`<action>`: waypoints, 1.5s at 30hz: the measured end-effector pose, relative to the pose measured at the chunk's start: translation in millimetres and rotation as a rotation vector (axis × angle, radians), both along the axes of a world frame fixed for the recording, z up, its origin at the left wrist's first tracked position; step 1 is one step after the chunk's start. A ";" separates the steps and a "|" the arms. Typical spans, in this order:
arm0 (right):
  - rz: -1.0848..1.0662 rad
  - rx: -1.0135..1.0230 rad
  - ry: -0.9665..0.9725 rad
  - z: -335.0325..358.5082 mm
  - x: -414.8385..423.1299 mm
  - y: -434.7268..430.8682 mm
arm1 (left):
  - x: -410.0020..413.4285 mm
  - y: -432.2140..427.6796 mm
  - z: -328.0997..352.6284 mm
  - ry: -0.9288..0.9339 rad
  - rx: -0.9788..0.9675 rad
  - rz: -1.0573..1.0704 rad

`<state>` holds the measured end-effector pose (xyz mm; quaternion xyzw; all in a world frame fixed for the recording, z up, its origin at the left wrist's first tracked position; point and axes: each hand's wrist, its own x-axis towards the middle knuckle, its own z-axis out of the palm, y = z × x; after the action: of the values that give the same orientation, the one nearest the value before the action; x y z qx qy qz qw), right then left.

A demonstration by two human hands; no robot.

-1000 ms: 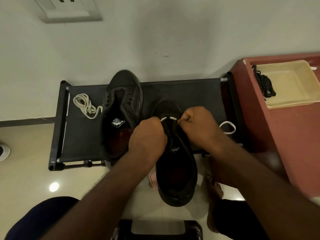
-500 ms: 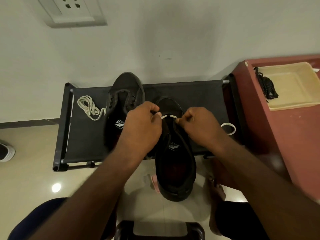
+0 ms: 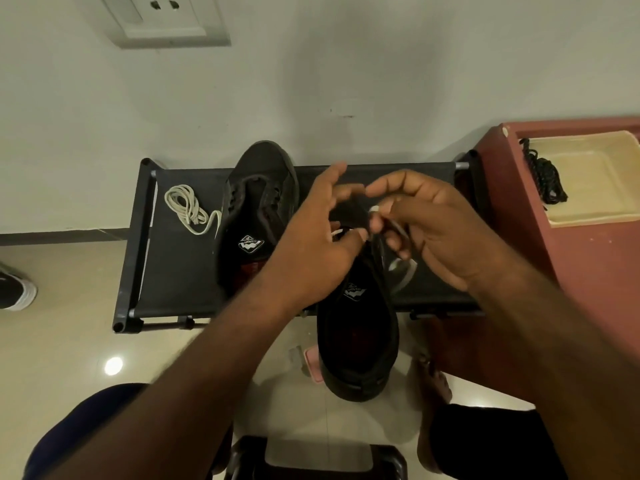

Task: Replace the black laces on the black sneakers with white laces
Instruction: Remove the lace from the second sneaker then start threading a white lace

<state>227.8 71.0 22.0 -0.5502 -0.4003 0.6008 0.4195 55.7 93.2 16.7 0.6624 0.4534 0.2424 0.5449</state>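
White wall is filling the background, with a socket plate (image 3: 166, 19) sitting high above the black rack (image 3: 173, 271), which is standing against that wall on a beige tiled floor.

On the rack's fabric top, toward its left end, a coiled white lace (image 3: 185, 207) is lying loose. Just right of it, the far sneaker (image 3: 258, 202) is resting with its toe pointing at the wall and its eyelets showing bare. The near sneaker (image 3: 358, 334) is sitting at the middle of the rack, its toe on the fabric and its heel hanging out past the rack's front edge.

Both hands are working over the near sneaker's toe end. The right hand (image 3: 440, 230) is pinching the tip of a white lace (image 3: 403, 275) between thumb and curled fingers, while the rest of that lace is looping down onto the rack beside the sneaker. The left hand (image 3: 311, 251) is hovering with its fingers spread and relaxed, gripping nothing, its thumb tip lying against a short stretch of the same lace.

Right of the rack, a red cabinet (image 3: 588, 271) is standing flush against it and carrying a cream tray (image 3: 595, 188), where the black laces (image 3: 545, 178) are lying bunched along the tray's left rim.

Left of the rack, another shoe (image 3: 14, 289) is poking into view on the floor.
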 end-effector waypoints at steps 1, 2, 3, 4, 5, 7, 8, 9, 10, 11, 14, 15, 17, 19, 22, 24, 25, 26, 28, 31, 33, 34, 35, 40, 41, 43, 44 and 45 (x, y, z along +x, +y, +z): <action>0.060 0.025 0.017 0.1 -2.3 -1.5 | 1.4 -0.2 -1.7 -0.013 -0.030 -0.046; 0.103 0.044 0.025 -0.4 -3.5 -2.4 | 1.9 0.2 -3.1 -0.013 -0.048 -0.069; 0.118 0.049 0.027 -0.1 -2.8 -3.0 | 2.0 0.6 -3.5 -0.001 -0.049 -0.070; 0.102 0.040 0.030 -0.4 -0.6 -2.7 | 2.1 1.4 -4.0 0.019 -0.027 -0.050; 0.064 0.030 0.034 -0.7 3.6 -2.0 | 2.1 2.3 -3.1 0.040 0.009 -0.013; -0.033 0.016 0.064 -1.1 13.5 -0.6 | 1.6 5.9 0.3 0.068 0.090 0.137; -0.080 0.018 0.083 -1.4 18.1 -0.1 | 0.1 8.3 1.3 0.058 0.111 0.255; -0.126 0.025 0.091 -2.0 22.7 0.4 | -1.6 10.8 3.0 0.018 0.112 0.381; -0.172 0.030 0.093 -2.0 25.7 1.0 | -3.2 12.8 3.8 -0.039 0.109 0.493; -0.211 0.032 0.084 -1.8 28.2 1.5 | -4.8 13.7 4.8 -0.076 0.119 0.565; -0.219 0.047 -0.185 -2.7 32.4 0.8 | -4.8 12.1 5.3 -0.031 0.203 0.583; -0.150 0.063 -0.397 -6.2 33.8 0.4 | -5.1 11.6 4.5 -0.017 0.208 0.583; 0.057 0.041 -0.760 -16.2 35.3 -1.0 | -6.5 12.0 1.5 -0.006 0.207 0.596; 0.148 -0.057 -0.893 -25.4 39.4 -3.2 | -8.6 15.1 -2.8 0.000 0.181 0.626; 0.046 -0.143 -0.892 -29.0 46.9 -3.8 | -9.1 18.6 -5.4 -0.048 0.098 0.702; -0.068 -0.096 -0.882 -28.1 48.4 -1.4 | -8.9 18.9 -3.8 -0.060 0.109 0.727; -0.126 -0.053 -0.837 -26.6 45.6 0.3 | -9.2 18.4 -2.8 -0.060 0.129 0.724; -0.173 -0.014 -0.751 -24.8 40.6 1.7 | -8.3 16.4 0.1 -0.062 0.142 0.713; -0.209 0.037 -0.498 -18.7 25.3 3.1 | -6.3 12.3 3.9 -0.032 0.146 0.643; -0.129 0.117 -0.279 -10.0 3.3 0.4 | 3.6 0.0 6.5 0.111 -0.032 0.365; -0.032 0.126 -0.242 -8.9 -5.8 -1.4 | 8.4 -7.0 5.8 0.129 -0.261 0.206; 0.009 0.115 -0.218 -9.0 -8.0 -2.1 | 8.8 -9.1 4.7 0.103 -0.323 0.176; 0.035 0.104 -0.194 -10.2 -8.3 -2.2 | 8.4 -9.6 3.2 0.060 -0.342 0.182; 0.005 0.069 -0.093 -16.2 -5.1 0.4 | 4.9 -4.7 3.8 -0.086 -0.373 0.153; -0.030 0.079 -0.079 -17.7 -6.5 0.4 | 5.7 -6.2 4.2 -0.066 -0.371 0.112; -0.078 0.109 -0.080 -20.0 -10.3 0.6 | 7.0 -8.7 2.8 -0.004 -0.326 0.096; -0.092 0.117 -0.072 -20.5 -12.0 0.8 | 6.9 -9.0 2.0 0.007 -0.306 0.120; -0.108 0.117 -0.062 -21.8 -12.4 1.4 | 6.7 -8.6 1.8 0.001 -0.296 0.159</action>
<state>215.4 72.4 0.2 -0.5639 -0.4172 0.5355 0.4703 62.4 84.6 18.5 0.5371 0.5355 0.2151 0.6153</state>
